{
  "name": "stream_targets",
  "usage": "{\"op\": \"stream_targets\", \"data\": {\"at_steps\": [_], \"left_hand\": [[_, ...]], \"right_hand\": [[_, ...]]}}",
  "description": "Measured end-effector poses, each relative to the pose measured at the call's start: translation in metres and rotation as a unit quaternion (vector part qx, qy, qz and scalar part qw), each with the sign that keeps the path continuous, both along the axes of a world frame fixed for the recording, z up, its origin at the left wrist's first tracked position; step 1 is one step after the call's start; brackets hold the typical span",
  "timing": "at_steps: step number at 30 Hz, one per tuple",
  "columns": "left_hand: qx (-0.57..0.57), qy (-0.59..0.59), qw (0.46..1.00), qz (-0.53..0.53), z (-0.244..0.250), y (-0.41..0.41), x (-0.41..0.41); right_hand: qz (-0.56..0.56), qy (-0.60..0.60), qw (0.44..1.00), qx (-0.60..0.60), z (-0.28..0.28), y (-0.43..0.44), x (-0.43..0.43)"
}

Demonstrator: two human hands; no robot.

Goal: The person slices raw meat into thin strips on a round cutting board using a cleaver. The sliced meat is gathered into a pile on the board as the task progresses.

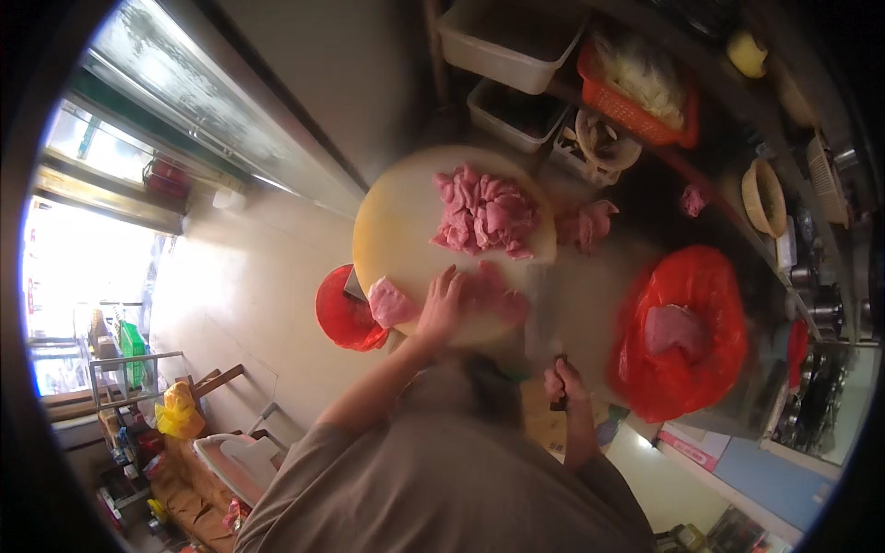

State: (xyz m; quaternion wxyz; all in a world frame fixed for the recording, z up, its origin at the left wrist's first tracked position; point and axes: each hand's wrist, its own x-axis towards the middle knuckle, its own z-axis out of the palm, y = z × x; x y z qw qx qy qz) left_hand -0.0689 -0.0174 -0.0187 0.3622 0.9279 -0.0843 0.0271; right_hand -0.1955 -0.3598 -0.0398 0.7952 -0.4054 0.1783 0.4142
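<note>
My right hand (563, 382) grips the handle of a cleaver (543, 304), whose broad blade is blurred beside the right edge of a round cutting board (397, 207). On the board, my left hand (442, 304) lies with its fingers against pieces of raw meat (492, 290), partly blurred. Just above them is a heap of sliced raw meat (487, 211). A thicker chunk of meat (392, 302) sits at the board's lower left edge. More meat (594, 225) lies off the board to the right.
A red plastic bag (632, 366) with a meat piece (674, 332) stands at the right. A red bucket (339, 311) is left of the board. White bins (505, 66) and an orange basket (622, 104) stand on the rack beyond. A small meat scrap (693, 200) lies further right.
</note>
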Motion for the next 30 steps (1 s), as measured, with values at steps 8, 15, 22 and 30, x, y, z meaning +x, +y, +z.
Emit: {"op": "stream_targets", "data": {"at_steps": [8,15,22,30], "left_hand": [[0.065,-0.037,0.997,-0.015,0.005,-0.011,-0.007],[0.108,-0.081,0.971,-0.196,0.016,-0.063,0.003],[0.130,0.022,0.957,-0.258,0.026,-0.107,0.006],[0.009,-0.071,0.954,-0.290,-0.030,-0.180,0.012]], "right_hand": [[0.040,-0.015,0.997,-0.056,0.022,-0.042,0.014],[-0.059,-0.009,0.994,0.095,0.017,-0.054,0.006],[-0.282,-0.081,0.886,0.359,0.027,-0.043,-0.005],[-0.340,-0.146,0.910,0.187,0.034,-0.086,-0.045]]}}
